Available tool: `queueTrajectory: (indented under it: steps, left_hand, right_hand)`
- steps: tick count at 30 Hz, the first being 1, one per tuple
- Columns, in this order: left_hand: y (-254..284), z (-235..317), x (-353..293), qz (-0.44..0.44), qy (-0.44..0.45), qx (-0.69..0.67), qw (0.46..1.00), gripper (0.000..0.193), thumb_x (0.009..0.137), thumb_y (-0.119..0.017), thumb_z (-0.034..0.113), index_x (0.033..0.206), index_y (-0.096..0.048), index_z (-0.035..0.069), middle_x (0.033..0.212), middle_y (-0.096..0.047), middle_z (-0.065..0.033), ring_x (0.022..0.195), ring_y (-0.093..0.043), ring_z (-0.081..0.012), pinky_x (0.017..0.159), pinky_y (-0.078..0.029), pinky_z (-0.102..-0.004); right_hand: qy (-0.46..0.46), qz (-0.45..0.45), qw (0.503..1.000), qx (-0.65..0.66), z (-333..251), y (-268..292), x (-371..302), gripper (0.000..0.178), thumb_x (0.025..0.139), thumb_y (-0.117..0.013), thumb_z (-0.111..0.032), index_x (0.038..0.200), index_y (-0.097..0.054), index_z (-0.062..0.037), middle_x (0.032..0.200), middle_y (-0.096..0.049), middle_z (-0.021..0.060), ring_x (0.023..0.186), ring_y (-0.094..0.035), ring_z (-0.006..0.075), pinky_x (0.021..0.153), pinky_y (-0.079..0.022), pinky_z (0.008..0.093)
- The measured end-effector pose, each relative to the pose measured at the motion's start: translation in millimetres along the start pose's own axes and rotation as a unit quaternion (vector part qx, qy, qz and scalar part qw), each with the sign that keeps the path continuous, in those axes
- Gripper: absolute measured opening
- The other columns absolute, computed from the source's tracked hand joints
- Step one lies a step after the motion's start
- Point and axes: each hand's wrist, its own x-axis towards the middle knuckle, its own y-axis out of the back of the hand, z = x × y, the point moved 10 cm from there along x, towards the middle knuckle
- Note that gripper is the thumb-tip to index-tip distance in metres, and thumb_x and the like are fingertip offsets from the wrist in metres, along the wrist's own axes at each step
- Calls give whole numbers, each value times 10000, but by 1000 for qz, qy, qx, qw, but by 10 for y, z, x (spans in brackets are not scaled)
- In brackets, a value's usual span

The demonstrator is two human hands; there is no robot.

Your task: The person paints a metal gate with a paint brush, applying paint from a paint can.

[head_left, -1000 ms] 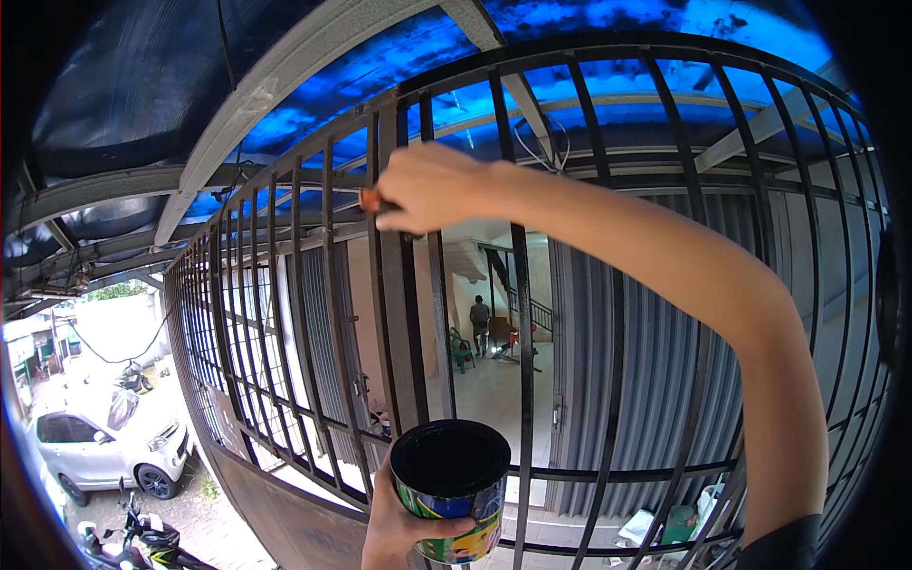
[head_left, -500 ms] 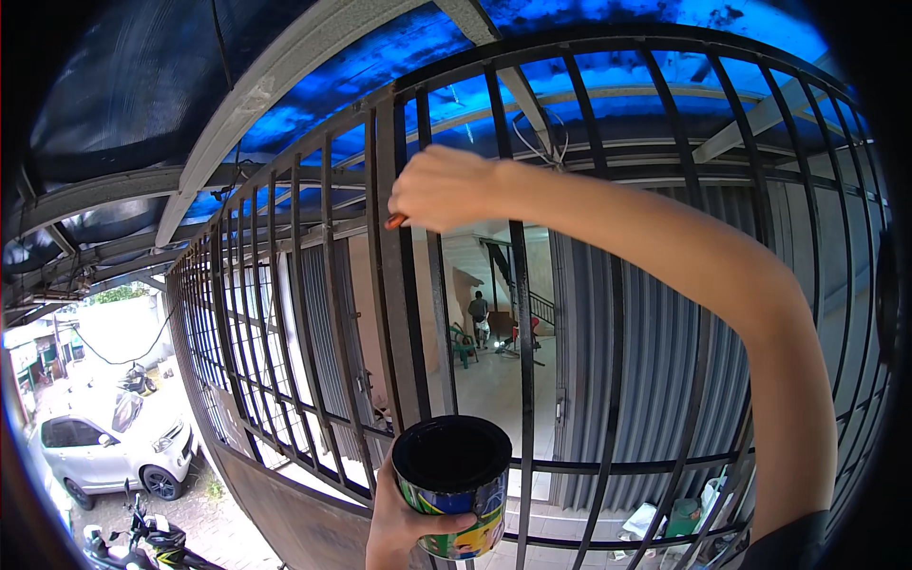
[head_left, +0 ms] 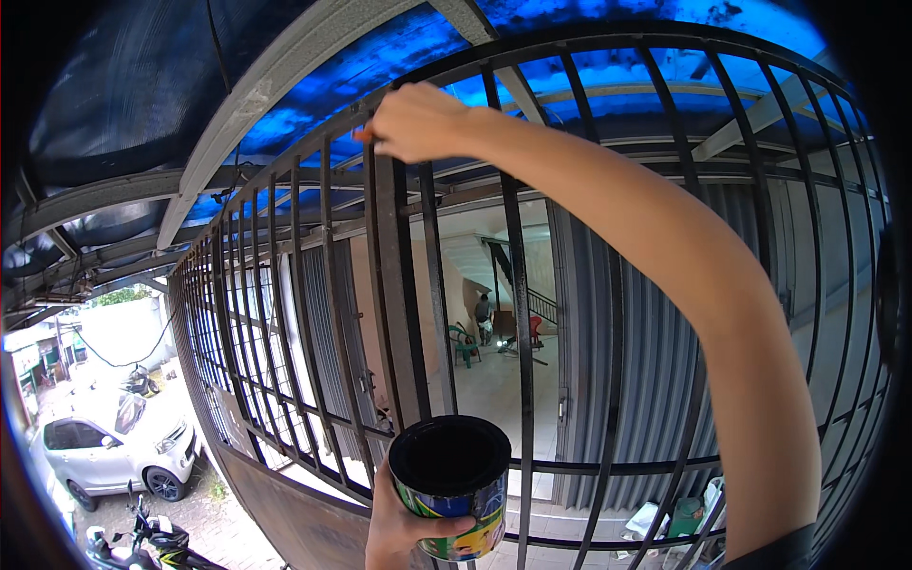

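My left hand [head_left: 401, 521] is wrapped round a paint can [head_left: 475, 518] with a colourful label, held upright at the lower middle. The can's top is open and its inside looks black. High up, my right hand [head_left: 415, 123] is closed on a paintbrush [head_left: 363, 136]; only an orange bit of its handle shows, and the bristles are hidden. That hand is at the upper part of a thick metal gate post [head_left: 397, 313], near the top rail. Dark vertical bars [head_left: 521, 332] of the metal fence stand in front of me, on both sides of the post.
Beyond the bars are grey folding shutters [head_left: 646, 380] and a room where a person [head_left: 483, 318] is near a green chair [head_left: 464, 344]. Outside at left stand a white car [head_left: 114, 442] and a motorcycle [head_left: 147, 537]. Roof beams [head_left: 256, 104] and blue sheeting pass overhead.
My right hand has risen along the post toward the top rail and shifted slightly left, with the paintbrush in it. The left hand and the can have hardly moved.
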Motion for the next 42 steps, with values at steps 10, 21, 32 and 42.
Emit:
queueTrajectory:
  steps: [10,21,32,42]
  left_hand:
    - [41,46,-21,8,10,4,1000,832,369,-848,151,1092,-482,-37,972,-608,-131,883,-602,-221,821,-482,-336]
    - [42,3,-8,-11,12,14,1000,810,375,-838,126,1083,-484,-43,960,-610,-140,865,-607,-223,799,-494,-332]
    - [-52,0,-24,-8,17,4,1000,810,368,-837,136,1078,-492,-46,960,-613,-136,867,-607,-221,800,-492,-329]
    - [-39,-11,-31,-20,30,19,999,810,369,-840,127,1080,-493,-47,962,-613,-136,869,-606,-218,792,-495,-324]
  right_hand:
    - [85,-64,986,128,-708,-52,-412,325,757,-621,-299,645,-602,6,608,-585,162,609,-595,348,554,-464,417]
    - [129,-62,989,-24,-608,-228,-348,193,801,-552,-205,761,-637,-36,661,-613,109,657,-621,284,545,-489,380]
    - [-35,-58,985,161,-329,-206,-616,255,737,-623,-267,725,-630,-12,634,-594,165,642,-601,353,585,-480,418]
    - [189,-107,976,-5,-1085,-476,-755,169,767,-569,-194,733,-617,-35,692,-607,108,691,-615,268,585,-498,384]
